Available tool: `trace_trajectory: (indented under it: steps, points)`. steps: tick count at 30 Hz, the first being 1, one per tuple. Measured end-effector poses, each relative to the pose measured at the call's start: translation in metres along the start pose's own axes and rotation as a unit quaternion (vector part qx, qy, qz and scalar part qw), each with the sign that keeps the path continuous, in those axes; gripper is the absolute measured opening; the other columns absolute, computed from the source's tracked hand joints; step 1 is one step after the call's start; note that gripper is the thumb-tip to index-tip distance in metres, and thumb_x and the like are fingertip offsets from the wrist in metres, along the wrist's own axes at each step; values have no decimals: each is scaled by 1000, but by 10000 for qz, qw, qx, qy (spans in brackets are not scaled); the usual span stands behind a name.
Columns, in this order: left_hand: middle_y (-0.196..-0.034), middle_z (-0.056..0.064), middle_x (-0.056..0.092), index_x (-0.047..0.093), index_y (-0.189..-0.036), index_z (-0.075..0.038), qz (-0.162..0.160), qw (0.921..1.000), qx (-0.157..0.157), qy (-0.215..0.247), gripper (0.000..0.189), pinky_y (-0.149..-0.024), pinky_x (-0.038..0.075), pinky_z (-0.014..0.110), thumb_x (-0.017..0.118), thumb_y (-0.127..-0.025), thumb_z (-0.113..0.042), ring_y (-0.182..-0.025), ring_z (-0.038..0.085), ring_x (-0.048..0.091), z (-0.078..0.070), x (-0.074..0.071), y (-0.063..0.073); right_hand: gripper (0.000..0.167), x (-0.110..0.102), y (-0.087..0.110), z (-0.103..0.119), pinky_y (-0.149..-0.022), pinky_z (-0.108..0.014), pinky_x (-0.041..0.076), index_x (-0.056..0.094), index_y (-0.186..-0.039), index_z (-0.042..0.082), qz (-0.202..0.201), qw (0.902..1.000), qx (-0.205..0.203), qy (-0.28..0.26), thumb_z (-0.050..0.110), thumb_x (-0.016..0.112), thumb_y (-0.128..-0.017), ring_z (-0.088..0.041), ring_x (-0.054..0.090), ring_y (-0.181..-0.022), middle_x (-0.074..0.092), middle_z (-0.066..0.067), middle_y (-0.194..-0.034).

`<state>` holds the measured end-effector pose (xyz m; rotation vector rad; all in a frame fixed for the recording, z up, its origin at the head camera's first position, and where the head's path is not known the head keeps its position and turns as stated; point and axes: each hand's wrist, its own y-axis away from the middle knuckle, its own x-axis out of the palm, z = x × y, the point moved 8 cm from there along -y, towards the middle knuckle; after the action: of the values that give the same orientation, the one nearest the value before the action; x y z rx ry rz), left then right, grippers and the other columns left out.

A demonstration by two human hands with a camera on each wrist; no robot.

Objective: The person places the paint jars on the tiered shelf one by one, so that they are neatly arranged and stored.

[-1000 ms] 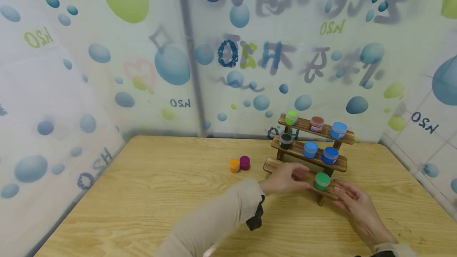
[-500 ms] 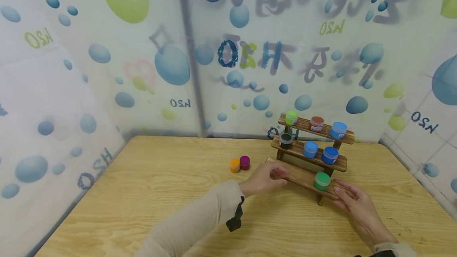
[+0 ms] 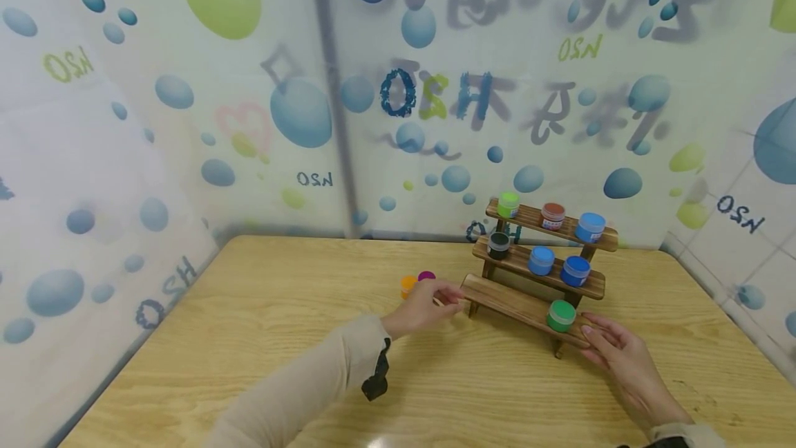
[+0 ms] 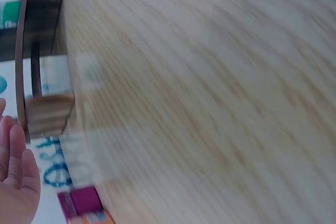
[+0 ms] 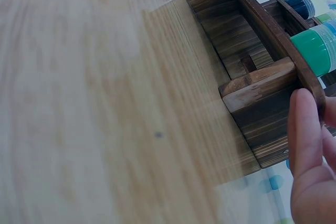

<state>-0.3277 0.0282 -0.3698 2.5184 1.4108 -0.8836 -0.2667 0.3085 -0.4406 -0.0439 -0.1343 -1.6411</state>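
A three-tier wooden display rack stands on the right of the table, bearing small paint jars. On its bottom tier, near the right end, sits a green jar. My right hand pinches the right end of that tier, thumb above and fingers below. Beside the tier's left end is my left hand, fingers fairly straight and holding nothing; whether it touches the wood I cannot tell. Behind it, partly hidden, are an orange jar and a purple jar, also seen in the left wrist view.
The middle tier carries a black jar and two blue jars. Up top are a light green jar, a reddish-brown jar and a blue jar. A patterned curtain hangs behind the wooden table.
My left hand has moved left along the bottom tier, from beside the green jar to the tier's left end, now partly covering the two loose jars. My right hand has stayed in place.
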Motion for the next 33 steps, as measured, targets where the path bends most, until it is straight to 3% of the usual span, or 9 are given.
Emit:
trace_trajectory:
  steps: [2, 5, 14, 22, 28, 33]
  points:
    - [-87, 11, 60, 61, -100, 4, -76, 10000, -24, 6, 19, -64, 45, 21, 60, -83, -3, -80, 25, 57, 4, -7, 2, 16, 0, 0, 0, -69, -21, 49, 60, -94, 33, -13, 10000, -4, 9, 25, 65, -80, -2, 57, -81, 60, 12, -90]
    - [-86, 5, 60, 62, -101, 1, -269, 9996, -62, -96, 20, -66, 46, 23, 61, -83, -8, -78, 19, 57, 24, -16, -1, 17, -1, 0, 0, -69, -21, 49, 59, -94, 33, -34, 10000, 29, 41, 26, 65, -80, -2, 57, -81, 60, 12, -90]
    - [-87, 4, 62, 63, -95, -2, -959, 9947, -277, -243, 13, -70, 47, 26, 61, -83, -7, -78, 15, 57, 45, -47, 4, 17, -2, 0, -1, -70, -21, 49, 57, -95, 33, -84, 9998, 88, 182, 27, 64, -81, -1, 57, -82, 60, 13, -90]
    - [-86, 6, 63, 63, -100, -1, -1501, 9870, -535, -217, 19, -68, 48, 27, 63, -82, -7, -79, 18, 58, 66, -68, 7, 19, -2, -1, -1, -71, -22, 49, 57, -96, 33, -75, 9998, 147, 138, 28, 65, -80, -1, 57, -83, 59, 13, -91]
    - [-86, 9, 61, 60, -103, 5, -1860, 9805, -639, -38, 24, -71, 48, 31, 63, -81, -3, -81, 23, 57, 78, -77, 8, 19, -2, -1, -1, -71, -22, 49, 56, -96, 32, -83, 9997, 185, 162, 28, 65, -80, -1, 56, -83, 59, 13, -91]
    - [-89, 11, 59, 58, -105, 4, -1813, 9782, -993, 210, 28, -71, 47, 30, 64, -79, -3, -83, 23, 55, 95, -73, 6, 18, -2, -1, -1, -71, -22, 49, 56, -96, 32, -120, 9996, 176, 205, 28, 65, -80, -1, 57, -83, 59, 13, -90]
